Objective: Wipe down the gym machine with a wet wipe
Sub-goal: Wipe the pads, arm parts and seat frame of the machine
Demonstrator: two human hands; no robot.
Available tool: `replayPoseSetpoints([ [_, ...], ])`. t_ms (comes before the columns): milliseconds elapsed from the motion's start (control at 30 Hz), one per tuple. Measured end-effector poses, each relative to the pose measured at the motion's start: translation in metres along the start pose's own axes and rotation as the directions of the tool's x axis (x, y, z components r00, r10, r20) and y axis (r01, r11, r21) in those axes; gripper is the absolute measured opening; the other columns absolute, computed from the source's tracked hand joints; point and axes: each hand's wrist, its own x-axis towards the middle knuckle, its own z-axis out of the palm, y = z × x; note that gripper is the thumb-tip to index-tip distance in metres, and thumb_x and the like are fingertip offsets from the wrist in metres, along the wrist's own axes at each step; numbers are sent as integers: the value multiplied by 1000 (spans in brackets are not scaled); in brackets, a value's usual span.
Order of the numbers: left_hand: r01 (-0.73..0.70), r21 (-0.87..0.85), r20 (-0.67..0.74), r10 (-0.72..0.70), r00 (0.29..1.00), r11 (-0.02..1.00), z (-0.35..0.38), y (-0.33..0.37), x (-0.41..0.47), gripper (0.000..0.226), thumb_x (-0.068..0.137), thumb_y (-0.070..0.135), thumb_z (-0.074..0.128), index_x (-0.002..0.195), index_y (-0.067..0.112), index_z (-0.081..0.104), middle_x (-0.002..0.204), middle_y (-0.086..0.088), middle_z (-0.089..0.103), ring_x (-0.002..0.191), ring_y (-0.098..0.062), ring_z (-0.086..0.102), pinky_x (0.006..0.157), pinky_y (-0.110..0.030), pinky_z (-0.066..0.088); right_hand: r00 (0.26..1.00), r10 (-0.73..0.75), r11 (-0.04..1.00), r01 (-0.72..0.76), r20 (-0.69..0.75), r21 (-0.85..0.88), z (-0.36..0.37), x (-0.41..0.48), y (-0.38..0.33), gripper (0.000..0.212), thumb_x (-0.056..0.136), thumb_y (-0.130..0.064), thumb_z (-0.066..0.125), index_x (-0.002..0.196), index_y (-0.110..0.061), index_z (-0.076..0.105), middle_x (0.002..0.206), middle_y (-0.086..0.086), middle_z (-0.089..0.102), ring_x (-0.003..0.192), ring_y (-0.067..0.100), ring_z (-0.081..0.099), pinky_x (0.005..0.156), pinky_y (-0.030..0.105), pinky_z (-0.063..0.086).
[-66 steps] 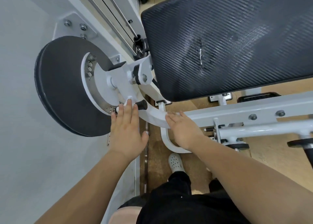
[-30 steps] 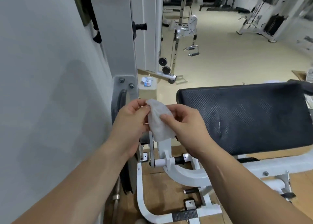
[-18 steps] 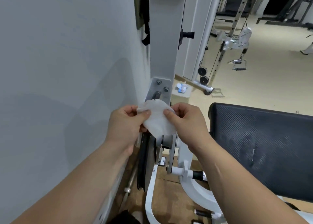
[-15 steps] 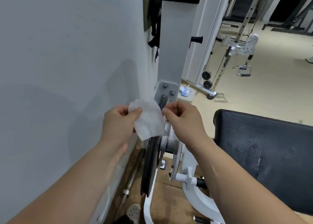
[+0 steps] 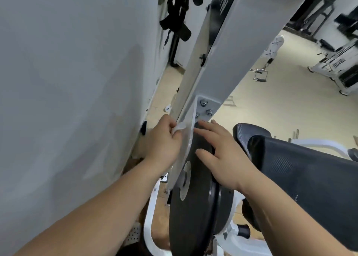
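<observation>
Down by the wall (image 5: 67,100), the left hand (image 5: 164,141) is curled tight around a balled-up wet wipe (image 5: 179,128), pressing it against the white metal plate (image 5: 187,139) at the foot of the machine's upright post (image 5: 232,52). Right hand (image 5: 222,155) lies flat and open, fingers spread, on the black disc (image 5: 193,207). Black pad (image 5: 310,178) sits off right, edges a bit blurred.

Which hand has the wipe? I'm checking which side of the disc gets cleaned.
The left hand, clenched on the wet wipe against the white bracket; the right hand lies empty on the black disc.
</observation>
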Motion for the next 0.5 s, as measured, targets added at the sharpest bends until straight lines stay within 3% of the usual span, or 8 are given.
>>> replayPoseSetpoints([
  [67,-36,-179,92,53,994,983,13,-3,-17,9,102,36,53,108,32,58,96,11,66,88,-4,63,75,-29,47,1000,7,1000,-6,-16,27,1,-2,-1,57,97,-27,55,153,-30,47,165,-17,29,155,0,7,125,24,9],
  [100,-40,-260,161,84,983,965,16,-6,-27,30,104,42,47,130,31,56,121,11,65,113,-4,61,93,-29,48,1000,11,999,-10,-24,39,2,-2,-1,57,95,-28,53,152,-30,48,164,-17,30,154,-1,8,125,24,10],
  [133,-32,-337,251,123,960,941,17,-12,-36,50,104,50,41,149,29,44,148,10,52,137,-4,46,110,-29,39,999,18,999,-17,-29,49,2,-2,-1,59,92,-31,51,152,-31,49,163,-18,31,154,-3,8,125,24,11],
  [167,-43,-378,324,176,930,925,16,-19,-45,64,103,56,36,159,27,27,163,14,33,150,-1,27,120,-27,25,999,25,998,-23,-26,53,2,-2,-1,63,90,-33,49,152,-31,47,163,-19,31,153,-5,8,125,22,11],
  [233,-81,-401,411,258,874,913,15,-28,-54,81,98,71,28,162,27,5,167,25,6,153,5,5,123,-19,8,1000,28,999,-28,1,31,-1,0,-2,70,87,-35,48,157,-33,39,165,-21,25,153,-8,5,122,16,7],
  [300,-57,-412,463,263,846,909,14,-30,-48,89,91,83,22,160,32,-2,167,27,-4,152,6,-4,124,-21,2,999,33,999,-32,43,-13,-4,3,-1,76,87,-37,49,161,-35,29,168,-21,17,153,-7,3,122,17,6],
  [400,-16,-418,526,256,811,908,17,-27,-17,95,85,89,19,160,36,-6,167,24,-11,152,5,-10,128,-37,-3,993,68,998,-67,94,-15,-6,15,1,78,91,-40,52,162,-39,19,169,-23,9,154,-7,2,126,26,9],
  [500,13,-366,583,219,783,931,20,-16,16,95,79,94,17,157,48,-11,165,27,-15,152,4,-13,127,-50,-1,990,118,986,-126,82,107,-7,26,1,79,89,-46,49,161,-43,16,168,-26,5,151,-12,0,125,24,8],
])
